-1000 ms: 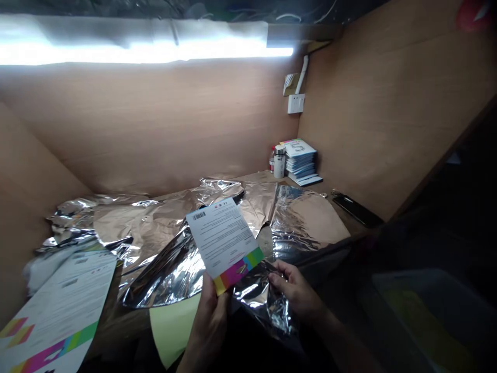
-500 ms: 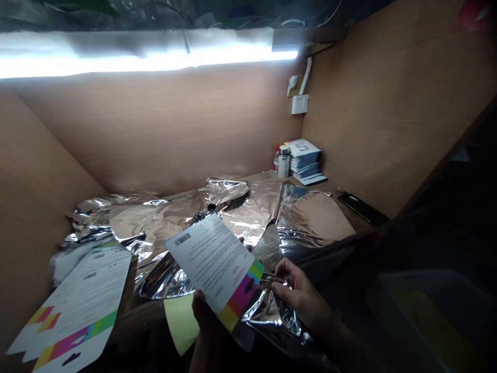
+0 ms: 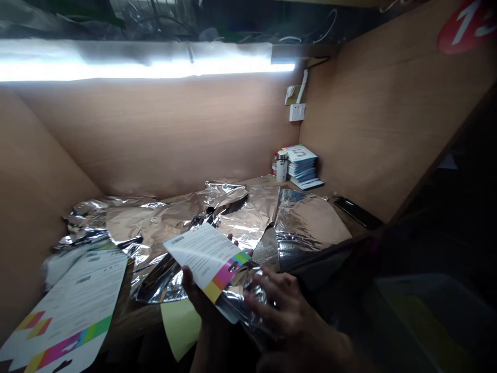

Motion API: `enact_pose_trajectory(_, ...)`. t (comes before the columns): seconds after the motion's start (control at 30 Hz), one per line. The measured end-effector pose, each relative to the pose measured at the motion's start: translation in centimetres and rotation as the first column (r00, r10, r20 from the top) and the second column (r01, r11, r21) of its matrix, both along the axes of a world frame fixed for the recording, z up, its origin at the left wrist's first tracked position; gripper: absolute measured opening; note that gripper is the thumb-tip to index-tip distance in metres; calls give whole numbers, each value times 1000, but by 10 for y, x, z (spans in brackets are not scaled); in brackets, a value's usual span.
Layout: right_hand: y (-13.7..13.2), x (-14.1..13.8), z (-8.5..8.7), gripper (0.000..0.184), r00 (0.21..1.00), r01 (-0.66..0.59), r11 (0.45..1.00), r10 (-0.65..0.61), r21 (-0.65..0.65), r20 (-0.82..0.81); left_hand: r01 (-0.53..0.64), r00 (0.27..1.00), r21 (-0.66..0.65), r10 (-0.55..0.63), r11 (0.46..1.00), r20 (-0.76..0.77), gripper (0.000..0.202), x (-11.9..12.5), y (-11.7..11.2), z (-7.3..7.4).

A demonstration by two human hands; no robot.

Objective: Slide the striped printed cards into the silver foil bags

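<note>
My left hand [image 3: 202, 303] grips a white printed card box [image 3: 204, 255] with a rainbow stripe and a barcode, tilted nearly flat over the desk. A silver foil pouch [image 3: 243, 298] lies against the box's near end. My right hand [image 3: 285, 311] rests on that pouch with its fingers spread over the crinkled foil. Both hands sit low in the middle of the view, close together.
Several silver foil sheets [image 3: 217, 212] cover the wooden desk. Flat unfolded white cartons [image 3: 64, 311] lie at the left, a pale yellow sheet [image 3: 178, 326] near the front edge. A stack of booklets [image 3: 303, 166], a small bottle [image 3: 281, 166] and a black phone [image 3: 357, 211] are at the right.
The box has tipped from upright to nearly flat. My right hand has gone from pinching the foil's edge to lying spread over the pouch, closer to the box.
</note>
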State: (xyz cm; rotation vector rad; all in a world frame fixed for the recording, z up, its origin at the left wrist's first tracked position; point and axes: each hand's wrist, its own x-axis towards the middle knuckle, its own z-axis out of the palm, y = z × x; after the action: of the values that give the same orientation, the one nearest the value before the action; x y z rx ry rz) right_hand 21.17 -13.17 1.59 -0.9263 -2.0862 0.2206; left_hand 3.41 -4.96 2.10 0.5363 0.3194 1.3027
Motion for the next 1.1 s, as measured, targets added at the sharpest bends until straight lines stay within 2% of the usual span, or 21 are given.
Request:
enact_pose_trajectory(0.07, 0, -6, 2, 49, 988, 40, 982, -67, 184, 142, 98, 995, -33, -99, 995, -3, 95, 3, -2, -3)
enact_pose_trajectory(0.13, 4, -16, 2, 43, 977, 106, 959, -150, 261, 154, 139, 990, -62, -139, 988, 4, 94, 8, -3, -9)
enact_pose_trajectory(0.23, 6, -24, 2, 36, 965, 147, 939, -205, 310, 164, 153, 987, -69, -150, 986, 55, 93, 11, -3, -16)
enact_pose_trajectory(0.37, 6, -17, 2, 34, 961, 198, 906, -255, 374, 109, 167, 977, -31, -161, 985, 137, 91, 8, 1, -16)
enact_pose_trajectory(0.5, 16, -11, 0, 30, 976, 187, 896, -215, 403, 26, 265, 943, -81, -241, 961, 228, 92, 14, 2, -13)
enact_pose_trajectory(0.6, 17, -10, 1, 34, 969, 160, 915, -218, 371, 120, 309, 923, -97, -274, 946, 270, 94, 18, 6, -13)
enact_pose_trajectory(0.73, 6, -15, -2, 39, 926, 168, 922, -269, 348, 265, 306, 920, -164, -247, 938, 306, 92, 22, 10, -15)
enact_pose_trajectory(0.8, 7, -18, -3, 34, 902, 233, 952, -288, 197, 321, 295, 926, -176, -235, 939, 295, 87, 32, 8, -18)
enact_pose_trajectory(0.87, 14, -20, -3, 26, 865, 332, 943, -312, 18, 393, 281, 937, -181, -229, 943, 263, 82, 46, 4, -21)
enact_pose_trajectory(0.97, 37, -17, 0, 15, 815, 358, 927, -252, -111, 522, 238, 970, -193, -222, 952, 102, 83, 61, 4, -21)
enact_pose_trajectory(1.0, 46, -14, 2, 14, 809, 333, 931, -202, -148, 551, 197, 978, -175, -206, 965, -30, 85, 62, 9, -19)
enact_pose_trajectory(1.03, 55, -10, 2, 14, 808, 306, 935, -154, -181, 569, 124, 960, -118, -149, 985, -235, 84, 61, 16, -17)
enact_pose_trajectory(1.07, 65, -6, 1, 16, 805, 294, 934, -128, -202, 579, 40, 882, -15, -42, 999, -468, 82, 58, 25, -15)
enact_pose_trajectory(1.1, 73, -1, -1, 17, 800, 301, 932, -133, -200, 584, -25, 744, 116, 96, 993, -661, 77, 54, 37, -12)
